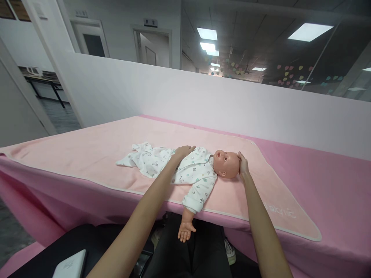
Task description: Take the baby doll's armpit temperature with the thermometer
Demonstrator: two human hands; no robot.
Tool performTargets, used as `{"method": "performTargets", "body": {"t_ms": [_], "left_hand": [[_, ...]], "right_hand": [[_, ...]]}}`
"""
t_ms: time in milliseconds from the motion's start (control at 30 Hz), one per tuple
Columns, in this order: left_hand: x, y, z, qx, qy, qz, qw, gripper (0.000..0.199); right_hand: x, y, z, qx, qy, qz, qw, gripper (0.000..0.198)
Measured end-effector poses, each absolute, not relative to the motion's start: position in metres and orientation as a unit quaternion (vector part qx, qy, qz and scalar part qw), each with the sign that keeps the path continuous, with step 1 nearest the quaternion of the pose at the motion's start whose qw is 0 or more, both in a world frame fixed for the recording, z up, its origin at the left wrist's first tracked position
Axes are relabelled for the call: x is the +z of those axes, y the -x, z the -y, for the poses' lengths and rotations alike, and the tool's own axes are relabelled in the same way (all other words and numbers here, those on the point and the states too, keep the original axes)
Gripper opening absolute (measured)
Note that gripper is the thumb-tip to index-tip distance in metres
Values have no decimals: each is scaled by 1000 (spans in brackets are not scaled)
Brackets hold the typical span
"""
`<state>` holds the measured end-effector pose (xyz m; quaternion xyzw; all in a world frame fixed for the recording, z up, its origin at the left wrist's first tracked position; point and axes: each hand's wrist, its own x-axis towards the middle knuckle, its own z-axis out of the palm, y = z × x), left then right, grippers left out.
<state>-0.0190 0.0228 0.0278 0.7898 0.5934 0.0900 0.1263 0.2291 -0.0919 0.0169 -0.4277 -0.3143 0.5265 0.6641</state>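
Observation:
A baby doll (pixel 193 166) lies on its back across a peach blanket (pixel 95 148), its bald head (pixel 232 164) to the right. It wears a white printed sleepsuit whose empty-looking leg ends spread to the left. One doll arm hangs over the table's near edge, with its small hand (pixel 186 231) palm up. My left hand (pixel 183 151) lies flat across the doll's belly, fingers stretched out. Against the crown of the doll's head rests my right hand (pixel 244 164), fingers extended along it and partly hidden.
The blanket covers a pink-draped table (pixel 348 185) beside a low white partition (pixel 203 96) with glass above. A white device or box (pixel 69 265) lies on a black seat at lower left. My legs are under the near edge.

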Motion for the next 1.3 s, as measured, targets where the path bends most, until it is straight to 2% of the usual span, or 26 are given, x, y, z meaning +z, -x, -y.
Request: {"method": "performTargets", "body": {"t_ms": [167,400,633,833,1067,1233,1300], "left_hand": [[25,19,-26,88,-791,-592,129,55],[23,19,-31,92,-793,-588,128,57],[24,19,-30,85,-790,-593,131,57],[25,19,-29,82,-788,-596,131,57],[26,19,-28,81,-788,-596,131,57],[24,19,-30,83,-790,-594,129,57],[24,19,-31,84,-791,-592,127,57]], "right_hand": [[13,-235,86,467,441,290,710,25],[9,-230,87,585,404,344,614,40],[10,-233,85,480,434,300,701,27],[15,-228,93,614,394,338,595,40],[18,-231,92,494,429,288,699,25],[18,-227,94,604,400,333,604,39],[18,-226,94,602,402,333,604,40]]}}
